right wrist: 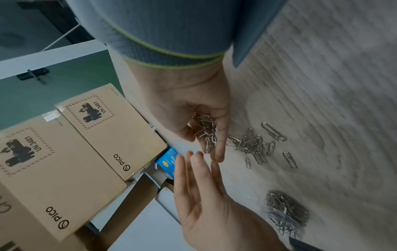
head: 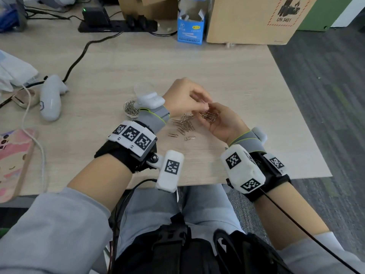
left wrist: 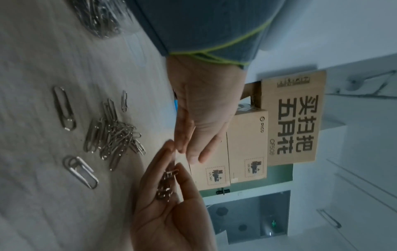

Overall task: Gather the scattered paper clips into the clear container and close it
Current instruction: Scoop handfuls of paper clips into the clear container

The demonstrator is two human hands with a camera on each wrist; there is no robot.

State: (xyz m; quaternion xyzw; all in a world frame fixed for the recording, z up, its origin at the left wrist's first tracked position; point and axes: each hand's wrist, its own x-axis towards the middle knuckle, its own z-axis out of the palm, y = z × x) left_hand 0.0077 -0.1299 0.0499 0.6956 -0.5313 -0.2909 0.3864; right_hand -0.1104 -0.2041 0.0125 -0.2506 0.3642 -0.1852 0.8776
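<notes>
My right hand is cupped palm up just above the table, holding a bunch of paper clips in its curled fingers. My left hand hovers over that palm with straight fingers and holds nothing. A loose pile of clips lies on the table below the hands, with two single clips nearer to me. The clear container, part-filled with clips, stands left of my left wrist. A clear round lid lies just behind it.
A white controller and a cable lie at the left, and a pink phone case at the near left. A blue box and cardboard boxes stand at the back. The table edge runs close on the right.
</notes>
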